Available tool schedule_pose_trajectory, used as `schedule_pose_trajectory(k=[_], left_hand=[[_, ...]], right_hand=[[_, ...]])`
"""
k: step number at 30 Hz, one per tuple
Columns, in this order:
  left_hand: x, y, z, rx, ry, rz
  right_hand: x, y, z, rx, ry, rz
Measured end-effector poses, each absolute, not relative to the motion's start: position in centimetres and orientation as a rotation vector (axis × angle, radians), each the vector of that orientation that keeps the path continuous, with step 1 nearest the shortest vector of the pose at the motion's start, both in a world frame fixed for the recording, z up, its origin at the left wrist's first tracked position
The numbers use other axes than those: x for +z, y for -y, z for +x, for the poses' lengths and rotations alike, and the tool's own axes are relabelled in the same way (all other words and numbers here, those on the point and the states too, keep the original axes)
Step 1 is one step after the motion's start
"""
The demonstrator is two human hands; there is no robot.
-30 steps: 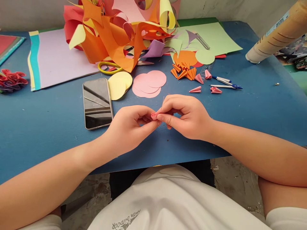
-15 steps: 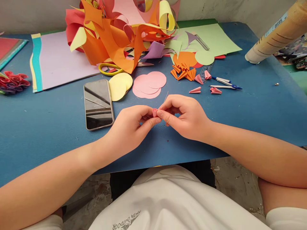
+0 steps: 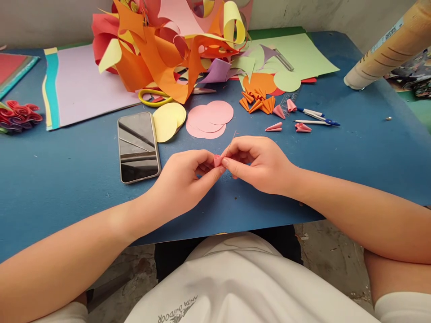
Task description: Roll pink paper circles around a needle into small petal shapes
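Note:
A small piece of rolled pink paper (image 3: 217,160) is pinched between the thumb and forefinger of my left hand (image 3: 186,179). My right hand (image 3: 257,163) meets it from the other side, thumb and forefinger closed at the paper's edge. From that right-hand pinch a thin needle-like stick (image 3: 231,142) slants up and away; its lower end is hidden by the fingers. Just beyond my hands lie several overlapping pink paper circles (image 3: 208,120). Several folded pink paper cones (image 3: 274,127) rest to the right, beside a pile of orange paper cones (image 3: 257,101).
A phone (image 3: 138,148) lies left of my hands, touching yellow paper circles (image 3: 167,122). Behind are yellow-handled scissors (image 3: 156,98) under a heap of paper scraps (image 3: 168,49). A compass (image 3: 318,121) lies at right, near a leaning tan bottle (image 3: 387,47). A red-purple paper flower (image 3: 20,116) sits far left.
My right hand has shifted slightly down, and its fingers have moved a little at the pink paper. More of the thin stick shows above them. My left hand has barely moved.

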State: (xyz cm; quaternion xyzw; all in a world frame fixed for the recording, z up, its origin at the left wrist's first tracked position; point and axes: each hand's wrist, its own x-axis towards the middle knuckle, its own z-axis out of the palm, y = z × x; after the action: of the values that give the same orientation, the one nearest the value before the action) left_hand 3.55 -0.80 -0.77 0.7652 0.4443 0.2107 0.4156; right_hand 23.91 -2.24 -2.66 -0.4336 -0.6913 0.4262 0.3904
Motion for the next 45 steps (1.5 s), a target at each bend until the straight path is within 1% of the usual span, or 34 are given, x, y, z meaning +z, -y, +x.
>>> schedule_pose_trajectory(k=[4, 9, 13, 17, 25, 34, 45], left_hand=[[-1.0, 0.7, 3.5, 0.528, -1.106, 1.956], [-0.9, 0.4, 3.3, 0.491, -1.066, 1.97], [-0.9, 0.4, 3.3, 0.539, -1.066, 1.94], [-0.8, 0.6, 3.3, 0.619, -1.099, 1.91], [-0.7, 0.9, 3.3, 0.646, -1.17, 1.963], [-0.9, 1.2, 3.5, 0.744, -1.201, 1.948], [-0.9, 1.5, 3.5, 0.808, -1.171, 1.995]], right_hand=[[-2.8, 2.2, 23.8, 1.045, 1.756, -1.112], [-3.2, 2.2, 23.9, 0.871, 1.843, -1.048], [-3.5, 2.2, 23.9, 0.844, 1.857, -1.026], [-3.4, 2.3, 23.8, 0.929, 1.784, -1.042], [-2.9, 2.6, 23.7, 1.058, 1.641, -1.052], [-3.1, 2.8, 23.3, 1.252, 1.361, -1.069], [-2.9, 2.8, 23.2, 1.228, 1.36, -0.993]])
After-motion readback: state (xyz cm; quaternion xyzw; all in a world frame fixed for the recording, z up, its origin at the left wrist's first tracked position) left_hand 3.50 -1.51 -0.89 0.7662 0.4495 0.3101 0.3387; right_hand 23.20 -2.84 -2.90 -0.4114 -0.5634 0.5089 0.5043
